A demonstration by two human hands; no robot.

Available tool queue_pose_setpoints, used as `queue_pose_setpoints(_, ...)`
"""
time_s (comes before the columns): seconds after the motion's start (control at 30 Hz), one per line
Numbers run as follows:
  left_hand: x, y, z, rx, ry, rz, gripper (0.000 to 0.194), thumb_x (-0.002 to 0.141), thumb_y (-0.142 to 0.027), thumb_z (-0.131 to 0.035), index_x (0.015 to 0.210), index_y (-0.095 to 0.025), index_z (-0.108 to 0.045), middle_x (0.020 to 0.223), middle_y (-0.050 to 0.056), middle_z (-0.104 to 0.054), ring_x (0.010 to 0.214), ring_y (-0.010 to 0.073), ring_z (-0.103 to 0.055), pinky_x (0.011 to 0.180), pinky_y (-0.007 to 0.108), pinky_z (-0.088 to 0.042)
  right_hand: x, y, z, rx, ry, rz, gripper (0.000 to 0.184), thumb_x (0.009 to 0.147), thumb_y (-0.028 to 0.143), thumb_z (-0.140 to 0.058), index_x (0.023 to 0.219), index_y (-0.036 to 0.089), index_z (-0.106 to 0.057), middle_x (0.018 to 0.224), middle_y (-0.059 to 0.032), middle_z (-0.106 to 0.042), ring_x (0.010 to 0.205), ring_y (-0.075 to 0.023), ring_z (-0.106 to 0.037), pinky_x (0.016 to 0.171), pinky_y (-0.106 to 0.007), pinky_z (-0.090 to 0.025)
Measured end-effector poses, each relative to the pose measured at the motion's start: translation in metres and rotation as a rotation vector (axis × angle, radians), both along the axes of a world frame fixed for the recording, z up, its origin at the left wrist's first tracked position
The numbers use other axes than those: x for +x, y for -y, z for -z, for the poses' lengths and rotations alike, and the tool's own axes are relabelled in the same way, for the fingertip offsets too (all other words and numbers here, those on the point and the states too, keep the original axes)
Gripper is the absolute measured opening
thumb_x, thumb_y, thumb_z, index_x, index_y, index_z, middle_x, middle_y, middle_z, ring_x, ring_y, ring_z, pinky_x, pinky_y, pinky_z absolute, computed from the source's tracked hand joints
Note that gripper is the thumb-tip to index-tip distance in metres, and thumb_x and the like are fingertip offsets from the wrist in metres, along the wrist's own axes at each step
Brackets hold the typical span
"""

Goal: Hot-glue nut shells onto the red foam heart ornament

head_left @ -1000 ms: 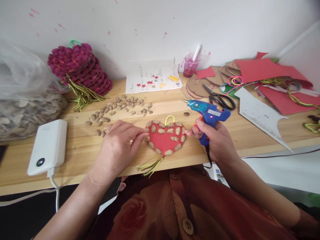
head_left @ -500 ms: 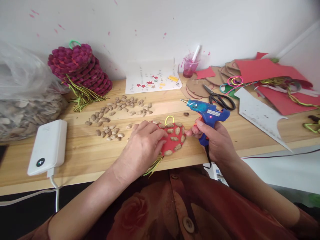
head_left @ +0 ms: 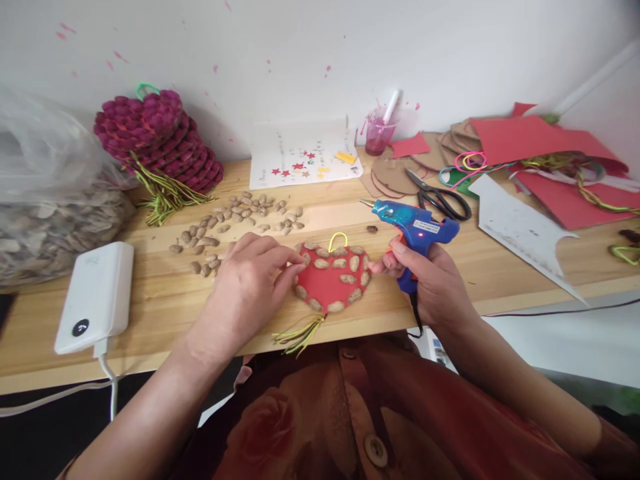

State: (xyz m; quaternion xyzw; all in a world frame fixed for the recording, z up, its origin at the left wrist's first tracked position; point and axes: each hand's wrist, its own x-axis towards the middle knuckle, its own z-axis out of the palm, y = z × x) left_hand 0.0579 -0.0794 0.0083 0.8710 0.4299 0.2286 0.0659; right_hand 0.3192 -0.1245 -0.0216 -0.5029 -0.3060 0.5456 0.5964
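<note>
A red heart-shaped piece [head_left: 323, 283] lies flat near the table's front edge, with peanuts around its rim and several more inside. It has a yellow loop [head_left: 339, 236] on top and a yellow-green tassel [head_left: 303, 333] at the bottom. The thumb and forefinger of my left hand [head_left: 253, 283] are pinched at a peanut [head_left: 306, 259] on the heart's upper left edge. Wrapped around the handle of a blue glue gun [head_left: 413, 227] is my right hand [head_left: 435, 277]. The gun's nozzle points left, above the table. My right fingertips reach the heart's right edge.
Loose peanuts [head_left: 240, 212] lie behind my left hand. At left are a power bank [head_left: 95, 297], a peanut bag [head_left: 55, 227] and purple strung hearts [head_left: 160, 140]. Scissors [head_left: 440, 200], a white card [head_left: 520, 233], red paper [head_left: 525, 143] and a cup [head_left: 379, 137] are farther right.
My left hand has moved left from over the heart to its left edge, uncovering the heart's left half and tassel. My right hand and the glue gun have barely moved.
</note>
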Motion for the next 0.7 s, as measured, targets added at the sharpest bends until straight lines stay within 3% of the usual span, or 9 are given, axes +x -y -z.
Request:
queue_pose_setpoints(0.27,-0.043,-0.014,-0.007,0.137,-0.071,-0.17,0.03,0.099,-0.041,-0.063,0.078,-0.021,-0.072,0.077,0.005,-0.073,0.078,0.025,-0.061,0.078,0.04,-0.047,-0.002,0.002,-0.007,-0.043,-0.021,0.035,0.022,0.08,0.033,-0.085,0.084,0.022,-0.066,0.065,0.0048,-0.065,0.065,-0.0154,-0.068,0.072,-0.029,-0.054)
queue_pose_setpoints(0.37,-0.065,-0.021,-0.008,0.157,-0.125,-0.26,0.034,0.1,-0.039,-0.059,0.075,-0.02,-0.072,0.077,0.006,-0.074,0.078,0.0254,-0.062,0.079,0.04,-0.048,-0.002,0.002,-0.008,-0.067,-0.013,0.057,0.025,0.076,0.034,-0.088,0.082,0.021,-0.067,0.063,0.0038,-0.065,0.061,-0.0145,-0.065,0.07,-0.028,-0.056)
queue_pose_setpoints(0.53,-0.097,-0.032,-0.006,0.126,-0.211,-0.447,0.021,0.097,-0.024,-0.059,0.096,-0.019,-0.079,0.095,0.008,-0.079,0.088,0.0289,-0.066,0.087,0.043,-0.049,0.001,-0.002,-0.004,-0.135,0.012,0.11,0.033,0.061,0.034,-0.095,0.079,0.022,-0.069,0.062,0.0028,-0.066,0.056,-0.0137,-0.062,0.062,-0.024,-0.059)
queue_pose_setpoints(0.7,-0.109,-0.034,-0.006,0.043,-0.206,-0.531,0.016,0.092,-0.02,-0.065,0.097,-0.019,-0.08,0.1,0.008,-0.08,0.094,0.0301,-0.067,0.091,0.043,-0.049,-0.003,-0.006,-0.011,-0.186,0.059,0.159,0.048,0.038,0.045,-0.101,0.066,0.023,-0.069,0.056,0.0014,-0.065,0.046,-0.0123,-0.058,0.046,-0.02,-0.056)
